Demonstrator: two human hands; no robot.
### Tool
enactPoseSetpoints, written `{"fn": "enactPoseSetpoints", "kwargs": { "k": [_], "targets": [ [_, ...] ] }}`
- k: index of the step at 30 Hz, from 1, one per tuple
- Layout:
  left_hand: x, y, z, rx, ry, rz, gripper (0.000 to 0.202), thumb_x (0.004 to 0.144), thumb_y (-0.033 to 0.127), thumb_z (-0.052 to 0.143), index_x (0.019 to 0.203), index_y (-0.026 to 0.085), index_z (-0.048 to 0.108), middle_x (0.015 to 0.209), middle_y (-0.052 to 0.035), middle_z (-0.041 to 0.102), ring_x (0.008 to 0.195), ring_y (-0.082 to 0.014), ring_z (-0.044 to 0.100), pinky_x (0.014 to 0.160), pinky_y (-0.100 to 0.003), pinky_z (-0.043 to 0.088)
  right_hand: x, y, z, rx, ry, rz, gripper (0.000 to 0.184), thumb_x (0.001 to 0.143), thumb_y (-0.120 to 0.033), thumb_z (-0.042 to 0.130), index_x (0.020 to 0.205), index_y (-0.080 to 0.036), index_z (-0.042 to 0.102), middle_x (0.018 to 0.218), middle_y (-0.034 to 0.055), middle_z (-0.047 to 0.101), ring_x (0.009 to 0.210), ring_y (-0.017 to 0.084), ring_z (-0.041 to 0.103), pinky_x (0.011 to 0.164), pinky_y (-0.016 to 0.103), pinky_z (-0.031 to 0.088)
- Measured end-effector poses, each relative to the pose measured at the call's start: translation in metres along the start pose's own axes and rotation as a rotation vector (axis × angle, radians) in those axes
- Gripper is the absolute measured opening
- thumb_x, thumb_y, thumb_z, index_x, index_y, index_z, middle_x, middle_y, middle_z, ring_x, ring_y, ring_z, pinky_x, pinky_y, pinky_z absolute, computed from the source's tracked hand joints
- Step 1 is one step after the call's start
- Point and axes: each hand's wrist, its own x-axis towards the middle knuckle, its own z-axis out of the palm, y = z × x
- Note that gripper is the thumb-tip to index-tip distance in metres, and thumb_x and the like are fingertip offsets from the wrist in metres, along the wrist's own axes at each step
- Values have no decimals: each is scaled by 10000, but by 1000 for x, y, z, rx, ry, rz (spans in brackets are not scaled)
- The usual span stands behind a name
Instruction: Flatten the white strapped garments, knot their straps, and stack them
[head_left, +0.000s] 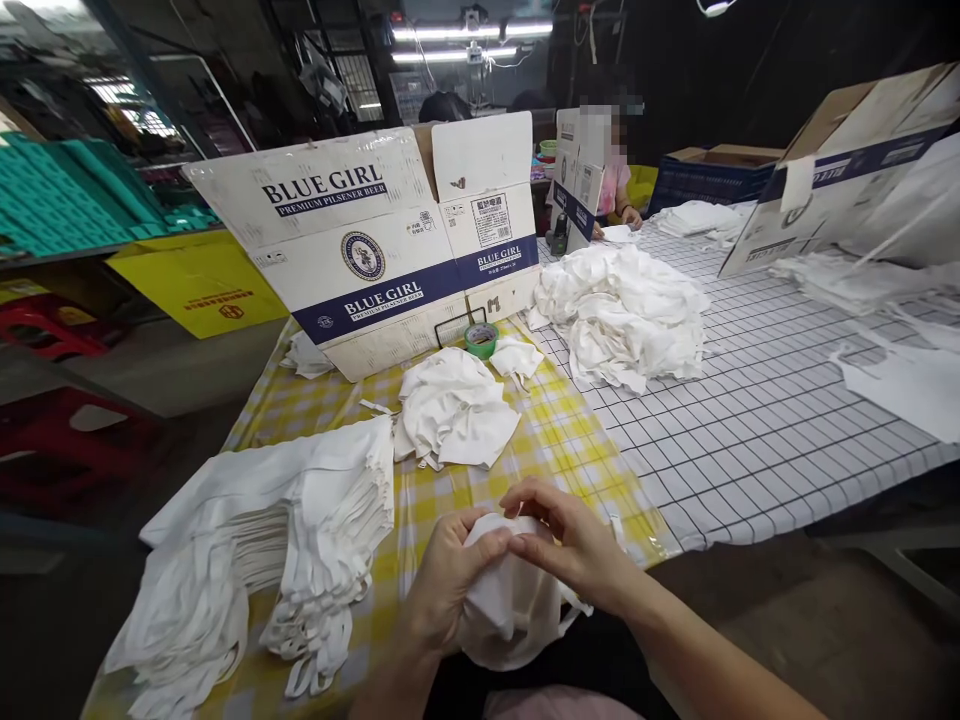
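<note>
Both my hands grip one white cloth piece at the table's near edge, over my lap. My left hand is curled round its left side, thumb on top. My right hand pinches its upper edge with fingers bent. To the left lies a neat stack of flattened white cloth pieces. A loose heap of crumpled white pieces sits just beyond my hands on the yellow checked tablecloth.
A Blue Girl beer carton stands open behind the heap, with a green tape roll beside it. A bigger white cloth pile lies on the grid-patterned cloth. Another person sits at the far end. More cartons stand at right.
</note>
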Motion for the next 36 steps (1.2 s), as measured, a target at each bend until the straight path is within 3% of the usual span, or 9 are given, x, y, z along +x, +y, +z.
{"fn": "enactPoseSetpoints", "kwargs": {
  "k": [3,11,14,17,20,24,30,36],
  "targets": [
    [0,0,0,2,7,13,249,690,297,697,822,99,622,693,-27,596,569,-90,508,539,-191,385,0,2,0,-175,24,-30,213,791,-362,606,929,-200,589,878,28,591,761,142,514,683,254,390],
    [0,1,-5,40,55,-7,288,658,341,714,762,121,560,597,25,527,484,-63,454,469,-166,336,1,12,4,-324,109,-73,110,827,-276,562,793,-195,629,748,11,597,683,130,527,622,249,369],
    [1,1,-7,107,70,10,335,664,374,703,864,160,541,596,42,531,459,-63,450,450,-163,334,2,13,3,-347,97,-85,154,841,-279,540,760,-186,632,707,7,562,651,122,508,594,246,350],
    [0,5,-5,327,123,85,397,673,382,694,1000,193,570,621,34,567,463,-74,462,439,-164,323,2,15,1,-301,73,-57,207,856,-300,513,717,-177,604,662,-3,522,632,120,490,588,243,347],
    [-2,8,1,545,226,198,274,675,366,692,872,176,677,687,-14,627,578,-123,533,507,-188,377,3,16,-2,-244,50,-5,246,870,-325,485,693,-175,565,648,-14,499,626,116,473,586,239,341],
    [-4,11,6,620,308,271,202,674,359,688,752,175,718,725,-38,676,666,-178,574,574,-217,411,2,14,-3,-210,47,35,292,878,-362,461,670,-170,534,642,-26,470,611,104,442,579,233,326],
    [-4,13,2,682,273,247,219,729,370,631,775,169,706,683,-9,656,636,-151,555,572,-197,402,2,10,-1,-150,23,59,225,806,-402,572,822,-177,578,707,-19,520,651,110,461,577,217,341],
    [-5,15,2,659,197,222,248,772,374,581,801,154,691,705,-16,639,663,-149,541,608,-198,401,3,17,0,-210,82,-22,154,812,-333,577,816,-183,616,744,3,592,694,128,529,635,235,374]
  ]
}}
